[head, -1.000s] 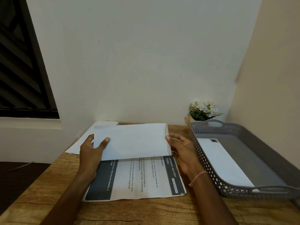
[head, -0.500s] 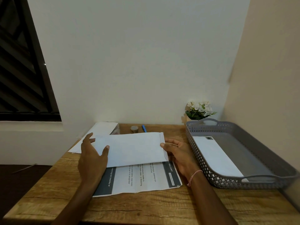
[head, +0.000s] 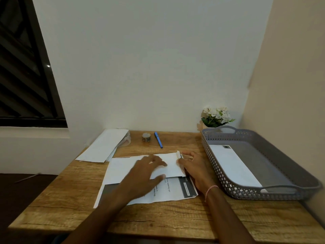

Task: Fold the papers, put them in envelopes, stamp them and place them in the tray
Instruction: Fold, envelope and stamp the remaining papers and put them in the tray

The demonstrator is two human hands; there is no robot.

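A white envelope (head: 123, 168) lies flat on the wooden table, on top of a printed paper (head: 175, 191) with dark bands. My left hand (head: 146, 173) presses down on the envelope's middle with its fingers spread. My right hand (head: 193, 166) rests at the envelope's right end, its thumb and fingertips touching the raised flap there. The grey perforated tray (head: 246, 191) stands to the right and holds one stamped envelope (head: 232, 164).
A stack of white envelopes (head: 105, 147) lies at the back left. A small roll (head: 146, 137) and a blue pen (head: 158, 140) sit near the wall. A pot of white flowers (head: 217, 115) stands behind the tray. Walls close off the back and right.
The envelope, held up in both hands before, now lies flat on the printed paper. My left hand has slid from its left edge onto its middle.
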